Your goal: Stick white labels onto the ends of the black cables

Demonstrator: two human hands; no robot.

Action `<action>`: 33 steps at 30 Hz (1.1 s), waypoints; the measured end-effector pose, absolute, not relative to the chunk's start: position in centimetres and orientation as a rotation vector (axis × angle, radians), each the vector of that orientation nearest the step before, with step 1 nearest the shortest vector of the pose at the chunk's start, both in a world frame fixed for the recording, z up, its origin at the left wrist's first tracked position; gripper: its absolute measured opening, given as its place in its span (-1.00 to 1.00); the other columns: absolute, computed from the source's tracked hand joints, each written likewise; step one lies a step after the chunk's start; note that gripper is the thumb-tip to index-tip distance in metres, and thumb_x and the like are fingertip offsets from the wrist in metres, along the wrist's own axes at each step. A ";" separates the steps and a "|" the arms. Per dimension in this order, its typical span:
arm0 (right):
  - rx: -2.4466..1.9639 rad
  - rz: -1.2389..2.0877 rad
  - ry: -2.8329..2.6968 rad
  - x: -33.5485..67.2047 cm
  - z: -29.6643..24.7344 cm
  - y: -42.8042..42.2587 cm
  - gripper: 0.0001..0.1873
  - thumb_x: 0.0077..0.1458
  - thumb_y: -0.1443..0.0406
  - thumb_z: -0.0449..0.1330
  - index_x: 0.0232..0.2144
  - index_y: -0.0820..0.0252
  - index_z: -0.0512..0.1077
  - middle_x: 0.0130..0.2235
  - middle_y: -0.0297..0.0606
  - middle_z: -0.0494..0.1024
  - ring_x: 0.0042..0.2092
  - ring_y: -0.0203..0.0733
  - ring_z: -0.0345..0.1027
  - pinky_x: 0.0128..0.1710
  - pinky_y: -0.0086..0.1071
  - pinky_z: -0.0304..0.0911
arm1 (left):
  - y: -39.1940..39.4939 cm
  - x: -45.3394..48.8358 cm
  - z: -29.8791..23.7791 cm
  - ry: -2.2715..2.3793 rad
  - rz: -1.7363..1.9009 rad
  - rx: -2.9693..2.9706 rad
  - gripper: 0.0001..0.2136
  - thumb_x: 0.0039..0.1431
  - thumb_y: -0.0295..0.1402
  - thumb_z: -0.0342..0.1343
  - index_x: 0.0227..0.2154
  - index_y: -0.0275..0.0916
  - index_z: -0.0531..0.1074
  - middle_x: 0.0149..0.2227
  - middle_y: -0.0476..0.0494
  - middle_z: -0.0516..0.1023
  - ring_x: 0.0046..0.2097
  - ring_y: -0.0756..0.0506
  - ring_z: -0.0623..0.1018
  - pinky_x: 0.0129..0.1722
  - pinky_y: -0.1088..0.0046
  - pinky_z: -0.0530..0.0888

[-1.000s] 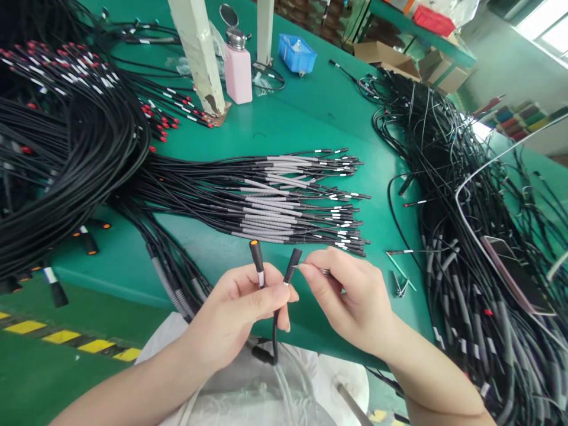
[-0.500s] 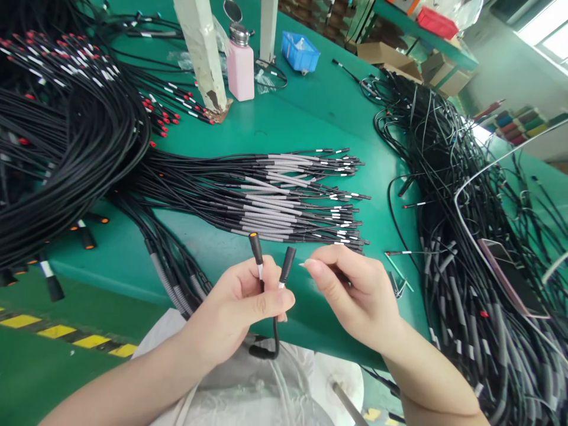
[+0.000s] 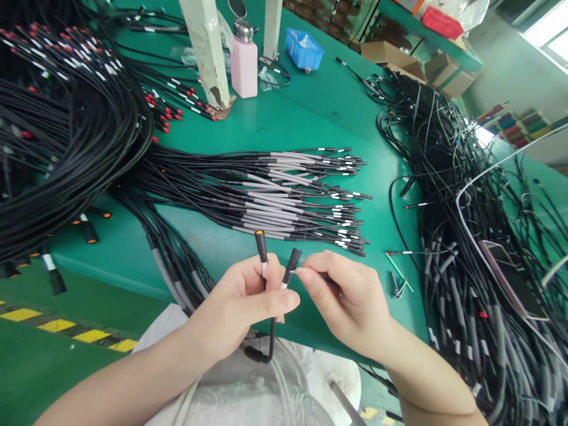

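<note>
My left hand (image 3: 254, 302) is closed around a black cable (image 3: 272, 337) with two connector ends standing up from the grip. One connector (image 3: 260, 244) has an orange tip and a white band below it. The other connector (image 3: 291, 264), plain black with a white band, leans right above my thumb. My right hand (image 3: 348, 296) pinches thumb and forefinger together right beside this black connector. A tiny pale sliver shows at the fingertips, too small to name. Behind both hands lies a bundle of black cables with grey corrugated sleeves (image 3: 270, 207).
A heap of black cables (image 3: 465, 284) covers the right side, a phone (image 3: 512, 278) on it. Coiled cables (image 3: 80, 148) fill the left. Small nippers (image 3: 398, 285) and a green stick (image 3: 398, 271) lie right. A pink bottle (image 3: 244, 68) and blue bin (image 3: 304, 49) stand behind.
My right hand has moved slightly left and its pinched fingertips now meet the black connector. My left hand and the cable have shifted a little to the right.
</note>
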State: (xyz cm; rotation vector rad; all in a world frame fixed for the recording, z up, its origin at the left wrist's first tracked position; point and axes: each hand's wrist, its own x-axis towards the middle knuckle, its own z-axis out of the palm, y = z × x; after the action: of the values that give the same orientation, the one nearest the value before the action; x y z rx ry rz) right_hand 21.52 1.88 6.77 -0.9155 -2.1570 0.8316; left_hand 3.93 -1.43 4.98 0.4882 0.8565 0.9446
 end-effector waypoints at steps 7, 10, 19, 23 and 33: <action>-0.875 0.893 -2.170 21.4 6.7 1.8 -0.86 0.33 0.38 0.12 -0.32 0.16 0.40 -0.49 -0.40 0.44 -0.51 -0.38 0.20 -0.55 -0.47 0.15 | -1.5 4.0 4.8 0.860 0.954 0.493 -0.63 -0.11 -0.35 0.45 -0.65 -0.21 0.28 -0.63 0.14 0.26 -0.55 0.07 0.28 -0.52 0.55 0.28; -0.834 0.967 -2.187 21.6 6.9 2.1 -0.84 0.33 0.36 0.12 -0.34 0.16 0.41 -0.48 -0.40 0.46 -0.51 -0.38 0.21 -0.55 -0.48 0.16 | -1.5 4.0 4.8 0.861 0.951 0.483 -0.63 -0.11 -0.35 0.45 -0.65 -0.22 0.29 -0.63 0.14 0.29 -0.55 0.08 0.28 -0.53 0.58 0.26; -0.977 0.818 -2.073 21.9 7.0 2.8 -0.87 0.32 0.36 0.15 -0.33 0.17 0.42 -0.46 -0.39 0.49 -0.51 -0.40 0.25 -0.54 -0.50 0.20 | -1.4 4.0 5.2 0.863 0.922 0.479 -0.61 -0.13 -0.34 0.46 -0.66 -0.21 0.27 -0.64 0.14 0.25 -0.55 0.08 0.24 -0.56 0.58 0.27; -0.982 0.786 -2.096 21.9 6.9 2.7 -0.88 0.33 0.35 0.14 -0.31 0.17 0.42 -0.45 -0.37 0.51 -0.48 -0.38 0.28 -0.51 -0.49 0.22 | -1.5 3.9 5.1 0.874 0.914 0.479 -0.62 -0.14 -0.35 0.46 -0.66 -0.21 0.28 -0.63 0.14 0.26 -0.56 0.08 0.23 -0.56 0.59 0.26; -0.917 0.893 -2.130 21.8 6.5 2.7 -0.84 0.34 0.36 0.14 -0.35 0.21 0.40 -0.49 -0.42 0.41 -0.49 -0.42 0.21 -0.49 -0.54 0.19 | -1.5 3.9 4.7 0.845 0.907 0.486 -0.62 -0.12 -0.36 0.45 -0.62 -0.21 0.26 -0.62 0.15 0.27 -0.56 0.09 0.24 -0.57 0.60 0.23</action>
State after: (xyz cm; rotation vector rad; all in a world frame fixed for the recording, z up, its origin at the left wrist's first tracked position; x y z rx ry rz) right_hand 21.83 2.75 6.50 -0.9172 -2.1302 0.8926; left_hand 3.85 -1.52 4.67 0.4861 0.8453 0.9073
